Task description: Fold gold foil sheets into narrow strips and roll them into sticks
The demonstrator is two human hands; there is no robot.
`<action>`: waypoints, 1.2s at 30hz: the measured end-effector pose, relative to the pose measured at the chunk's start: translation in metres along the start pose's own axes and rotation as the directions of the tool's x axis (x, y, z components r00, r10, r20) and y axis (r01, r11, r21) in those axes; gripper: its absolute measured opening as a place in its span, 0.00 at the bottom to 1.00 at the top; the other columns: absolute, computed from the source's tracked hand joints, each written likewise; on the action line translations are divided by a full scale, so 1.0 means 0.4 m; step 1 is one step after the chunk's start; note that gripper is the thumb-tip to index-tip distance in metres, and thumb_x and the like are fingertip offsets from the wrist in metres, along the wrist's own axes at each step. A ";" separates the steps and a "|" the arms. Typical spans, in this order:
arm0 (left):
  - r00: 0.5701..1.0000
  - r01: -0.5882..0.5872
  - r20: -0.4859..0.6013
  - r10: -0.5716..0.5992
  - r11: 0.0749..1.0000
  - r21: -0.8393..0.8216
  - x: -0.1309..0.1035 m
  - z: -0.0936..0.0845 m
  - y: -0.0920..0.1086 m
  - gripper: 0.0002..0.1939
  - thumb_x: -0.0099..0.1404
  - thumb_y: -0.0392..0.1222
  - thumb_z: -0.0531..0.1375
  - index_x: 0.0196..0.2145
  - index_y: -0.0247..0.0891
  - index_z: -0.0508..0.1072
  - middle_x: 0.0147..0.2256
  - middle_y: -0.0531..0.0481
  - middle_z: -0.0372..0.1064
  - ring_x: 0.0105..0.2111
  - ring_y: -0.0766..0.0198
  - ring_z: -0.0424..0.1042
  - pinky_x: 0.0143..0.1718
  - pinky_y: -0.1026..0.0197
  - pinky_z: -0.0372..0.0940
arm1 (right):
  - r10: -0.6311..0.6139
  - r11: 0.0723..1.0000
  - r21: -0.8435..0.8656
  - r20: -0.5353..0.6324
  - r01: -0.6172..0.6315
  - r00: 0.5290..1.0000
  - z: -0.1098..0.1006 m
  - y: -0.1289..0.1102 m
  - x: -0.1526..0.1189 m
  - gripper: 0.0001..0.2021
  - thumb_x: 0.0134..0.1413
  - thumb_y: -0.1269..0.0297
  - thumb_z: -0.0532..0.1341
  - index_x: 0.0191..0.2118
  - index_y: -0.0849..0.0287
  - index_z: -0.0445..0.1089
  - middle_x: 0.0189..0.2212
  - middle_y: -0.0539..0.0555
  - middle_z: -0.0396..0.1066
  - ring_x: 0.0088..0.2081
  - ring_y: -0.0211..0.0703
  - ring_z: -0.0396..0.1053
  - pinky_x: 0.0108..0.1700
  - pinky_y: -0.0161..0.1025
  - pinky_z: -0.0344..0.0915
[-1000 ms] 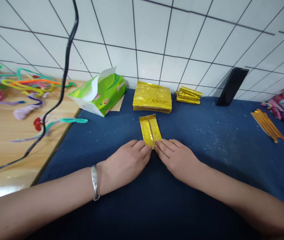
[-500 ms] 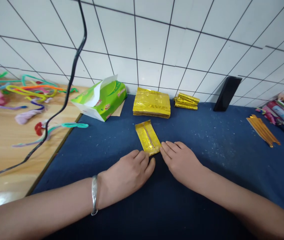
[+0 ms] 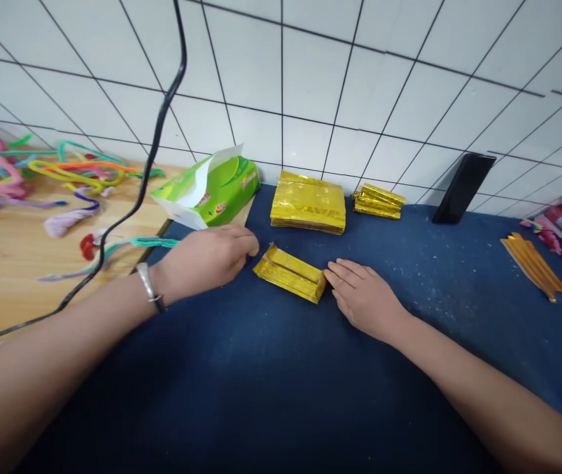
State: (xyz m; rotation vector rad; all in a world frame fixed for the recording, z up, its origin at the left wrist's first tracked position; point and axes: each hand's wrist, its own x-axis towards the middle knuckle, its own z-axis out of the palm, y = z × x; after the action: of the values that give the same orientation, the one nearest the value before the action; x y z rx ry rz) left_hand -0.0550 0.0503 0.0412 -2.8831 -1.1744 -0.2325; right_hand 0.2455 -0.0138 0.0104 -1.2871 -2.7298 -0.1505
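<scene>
Folded gold foil paper (image 3: 290, 272) flat on the table (image 3: 241, 395), near edge of reach. Right hand (image 3: 364, 296) at its right end, fingers extended together, likely steadying it; left hand (image 3: 209, 260) lifted off, fingers curled, likely freed for regripping. Gold paper stack (image 3: 308, 201) just behind, presumably for easy reach.

Bright wall (image 3: 310, 79) | tabletop (image 3: 261, 395) dim in foreground | soft shadows | edges stretched, softly blurred

The left hand (image 3: 214, 260) hovers with fingers curled and knuckles up, bracelet at its wrist; the right hand (image 3: 364, 296), lower and apart from it, lies palm down, fingers together and extended toward the left.
</scene>
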 end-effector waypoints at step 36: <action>0.926 -0.351 0.042 0.375 0.897 -0.270 0.014 0.049 0.017 0.17 0.65 0.34 0.50 0.51 0.39 0.65 0.56 0.46 0.60 0.58 0.63 0.57 0.55 0.56 0.55 | -0.197 0.966 0.160 -0.059 0.204 0.979 -0.021 -0.015 0.004 0.15 0.59 0.60 0.53 0.47 0.62 0.66 0.47 0.59 0.68 0.55 0.47 0.60 0.55 0.48 0.59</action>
State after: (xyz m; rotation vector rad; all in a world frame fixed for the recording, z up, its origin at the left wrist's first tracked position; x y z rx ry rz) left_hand -0.0436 0.0508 0.0229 -3.3009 -0.6258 -0.2590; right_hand 0.2405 -0.0175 0.0186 -0.9540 -2.7637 0.0307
